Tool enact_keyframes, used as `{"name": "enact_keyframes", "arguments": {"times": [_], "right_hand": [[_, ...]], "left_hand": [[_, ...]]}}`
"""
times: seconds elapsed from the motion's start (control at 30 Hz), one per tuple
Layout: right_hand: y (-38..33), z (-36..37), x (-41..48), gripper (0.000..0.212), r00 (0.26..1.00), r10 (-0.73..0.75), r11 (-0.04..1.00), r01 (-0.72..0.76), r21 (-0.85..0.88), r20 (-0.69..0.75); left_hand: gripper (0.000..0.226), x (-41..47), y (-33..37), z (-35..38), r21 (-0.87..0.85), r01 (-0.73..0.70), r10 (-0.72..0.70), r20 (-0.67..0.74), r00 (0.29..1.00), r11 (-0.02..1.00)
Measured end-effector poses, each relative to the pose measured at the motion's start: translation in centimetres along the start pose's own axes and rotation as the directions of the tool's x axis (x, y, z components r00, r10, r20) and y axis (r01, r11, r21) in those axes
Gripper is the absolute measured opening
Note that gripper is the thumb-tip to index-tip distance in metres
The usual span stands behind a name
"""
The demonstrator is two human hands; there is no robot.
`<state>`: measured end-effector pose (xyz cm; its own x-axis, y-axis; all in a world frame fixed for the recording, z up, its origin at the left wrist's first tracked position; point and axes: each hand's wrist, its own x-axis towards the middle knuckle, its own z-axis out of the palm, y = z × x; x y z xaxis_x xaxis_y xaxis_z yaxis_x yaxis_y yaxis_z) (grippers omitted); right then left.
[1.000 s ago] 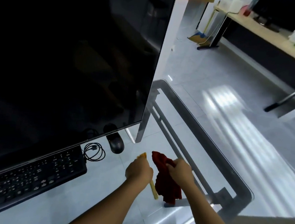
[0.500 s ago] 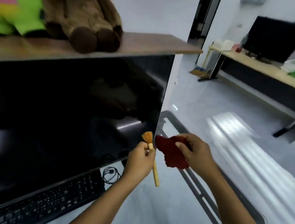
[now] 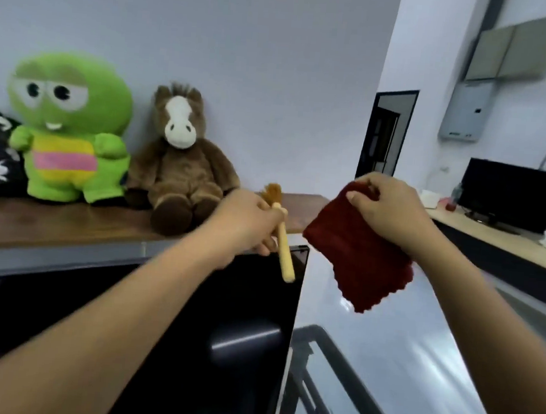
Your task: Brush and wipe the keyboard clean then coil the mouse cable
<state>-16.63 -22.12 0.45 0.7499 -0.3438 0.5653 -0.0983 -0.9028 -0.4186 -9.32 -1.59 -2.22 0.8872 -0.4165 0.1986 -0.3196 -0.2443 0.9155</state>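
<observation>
My left hand (image 3: 243,221) grips a small wooden brush (image 3: 281,237), bristles up and handle slanting down to the right. My right hand (image 3: 385,206) pinches the top edge of a dark red cloth (image 3: 358,250), which hangs down from the fingers. Both hands are raised in front of the wooden shelf (image 3: 68,223), above the top right corner of the black monitor (image 3: 238,335). The keyboard, mouse and mouse cable are out of view.
A green plush toy (image 3: 65,125) and a brown plush horse (image 3: 180,160) sit on the shelf against the wall. The glass table's dark frame (image 3: 342,385) shows at the bottom. A far desk (image 3: 491,237) carries another monitor (image 3: 514,193). A doorway (image 3: 385,134) stands behind.
Both hands rose from the glass table to shelf height, carrying the brush and cloth. The view tilted up, so the keyboard, mouse and coiled cable left the frame.
</observation>
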Motion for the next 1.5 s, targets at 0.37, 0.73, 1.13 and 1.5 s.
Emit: {"name": "enact_keyframes", "arguments": {"times": [0.37, 0.73, 1.13, 1.5], "right_hand": [[0.7, 5.0, 14.0, 0.015, 0.99, 0.003, 0.906, -0.063, 0.419, 0.143], [7.5, 17.6, 18.2, 0.027, 0.948, 0.13, 0.959, -0.195, 0.207, 0.289], [9.2, 21.1, 16.0, 0.056, 0.817, -0.055, 0.967, 0.186, -0.172, 0.573], [8.5, 19.9, 15.7, 0.059, 0.869, -0.107, 0.991, 0.133, -0.02, 0.484]], "left_hand": [[0.026, 13.8, -1.8, 0.1, 0.273, 0.259, -0.223, -0.158, 0.962, 0.927], [0.026, 21.4, -5.6, 3.0, 0.529, 0.378, -0.361, -0.14, 0.922, 0.76], [0.027, 24.2, -7.0, 3.8, 0.615, 0.374, -0.389, -0.117, 0.914, 0.694], [0.042, 23.7, -7.0, 4.2, 0.483, 0.404, -0.364, -0.178, 0.914, 0.777]]}}
